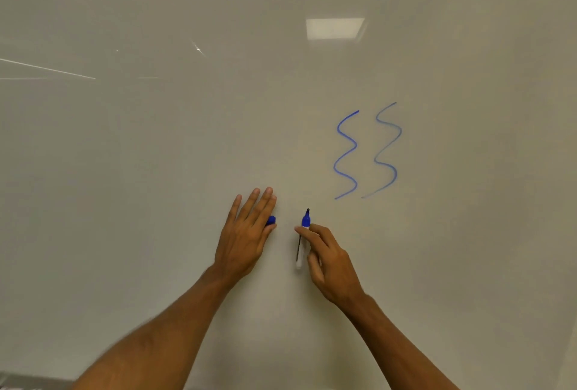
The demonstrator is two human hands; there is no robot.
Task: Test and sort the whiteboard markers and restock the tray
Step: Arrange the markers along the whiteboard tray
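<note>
A whiteboard (187,140) fills the view. My right hand (331,261) pinches an uncapped blue marker (304,233), white-bodied with its tip pointing up, close to the board. My left hand (246,233) is raised beside it with its fingers straight, and the blue cap (271,220) shows between thumb and fingers. Two blue wavy lines are drawn on the board up and to the right: a darker one (346,155) and a paler one (387,152). No tray is in sight.
Ceiling lights (335,28) reflect in the upper board. A grey ledge (28,382) shows at the bottom left corner.
</note>
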